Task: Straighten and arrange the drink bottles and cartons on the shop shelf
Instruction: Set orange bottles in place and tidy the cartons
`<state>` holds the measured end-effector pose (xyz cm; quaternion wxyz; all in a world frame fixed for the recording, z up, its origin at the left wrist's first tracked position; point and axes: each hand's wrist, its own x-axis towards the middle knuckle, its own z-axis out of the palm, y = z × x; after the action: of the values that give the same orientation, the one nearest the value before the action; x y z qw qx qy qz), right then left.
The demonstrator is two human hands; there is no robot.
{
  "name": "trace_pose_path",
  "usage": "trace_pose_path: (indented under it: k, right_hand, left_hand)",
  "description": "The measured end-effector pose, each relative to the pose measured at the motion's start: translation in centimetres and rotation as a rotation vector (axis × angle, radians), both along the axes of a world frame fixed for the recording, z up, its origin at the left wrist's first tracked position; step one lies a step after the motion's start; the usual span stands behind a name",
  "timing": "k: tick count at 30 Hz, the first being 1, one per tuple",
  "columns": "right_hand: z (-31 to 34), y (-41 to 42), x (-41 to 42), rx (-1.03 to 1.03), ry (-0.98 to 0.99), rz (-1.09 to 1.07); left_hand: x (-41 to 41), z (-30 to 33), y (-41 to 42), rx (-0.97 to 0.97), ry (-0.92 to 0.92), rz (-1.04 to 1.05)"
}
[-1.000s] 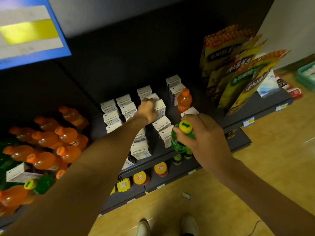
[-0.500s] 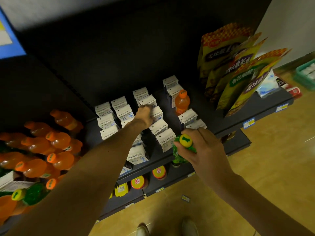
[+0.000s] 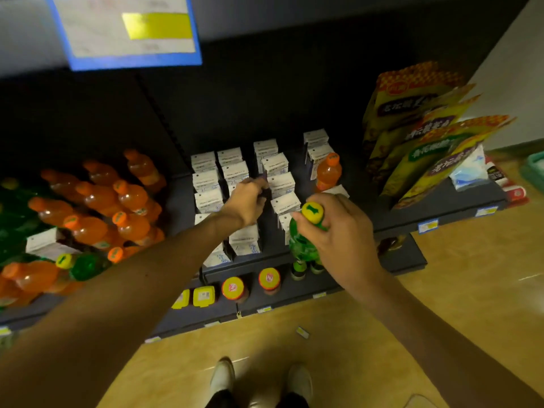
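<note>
White drink cartons stand in rows on the dark shelf. My left hand reaches in among the middle rows, its fingers curled over the top of one carton that it mostly hides. Nearer the shelf's front edge, my right hand grips a green bottle by the neck, just under its yellow cap, and holds it upright. One orange bottle stands among the cartons at the back right. Several orange bottles lie piled at the left.
A green bottle and a carton lie in the orange pile. Yellow snack bags lean at the right. Jars and yellow lids sit on the lower shelf. A blue sign hangs above. My shoes are on the wooden floor.
My left hand has drawn back a little along the carton rows toward the front. My right hand keeps hold of the green bottle near the shelf edge. The view has swung about.
</note>
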<state>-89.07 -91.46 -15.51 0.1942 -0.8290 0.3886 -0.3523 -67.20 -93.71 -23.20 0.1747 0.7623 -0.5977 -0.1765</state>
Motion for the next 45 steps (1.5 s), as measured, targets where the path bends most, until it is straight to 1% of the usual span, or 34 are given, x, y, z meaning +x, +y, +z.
trace_pose_path:
  k: [5,9,14,19,26,30,33,38,42,45]
  right_hand:
    - [2.1,1.6,2.4,0.090,0.014,0.115]
    - [4.1,4.2,5.1,0.140,-0.003,0.169]
    - [6.5,8.9,10.3,0.109,0.007,0.295]
    - [8.4,15.9,17.0,0.047,-0.004,0.377]
    - [8.7,27.7,26.7,0.026,0.074,0.429]
    - [8.6,34.0,31.8,0.107,0.094,0.452]
    - [8.9,38.0,35.3,0.155,0.096,0.490]
    - [9.5,42.1,41.0,0.205,0.109,0.562]
    - [9.7,42.6,45.4,0.220,0.121,0.579]
    - [9.4,41.8,48.6,0.247,0.083,0.580]
  left_hand:
    - [1.6,3.0,6.7,-0.090,0.024,0.006]
    - [3.8,5.8,13.0,-0.128,0.028,0.057]
    - [7.2,8.9,20.9,-0.188,-0.004,0.091]
    - [11.4,11.5,29.9,-0.222,-0.004,0.131]
    - [19.9,14.4,45.8,-0.191,0.006,0.266]
    - [25.0,15.5,54.7,-0.169,-0.030,0.351]
    - [28.4,16.3,59.7,-0.168,-0.051,0.424]
    - [32.1,16.0,63.8,-0.204,-0.036,0.501]
    - [34.7,15.0,63.7,-0.202,0.006,0.540]
    - [37.0,14.6,62.7,-0.198,0.022,0.564]
